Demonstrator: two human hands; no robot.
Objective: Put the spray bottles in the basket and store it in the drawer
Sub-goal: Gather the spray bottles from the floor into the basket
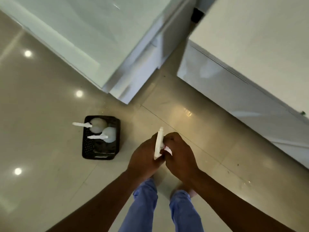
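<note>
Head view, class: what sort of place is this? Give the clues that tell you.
Probably a home kitchen or utility room: a glossy tiled floor, white cabinets with a counter on top, and a black basket of spray bottles on the floor.

Single head cam, wide-angle, looking almost straight down from standing height. Hands close below lens; floor (41, 114), basket (87, 148) farther down, left of centre.
</note>
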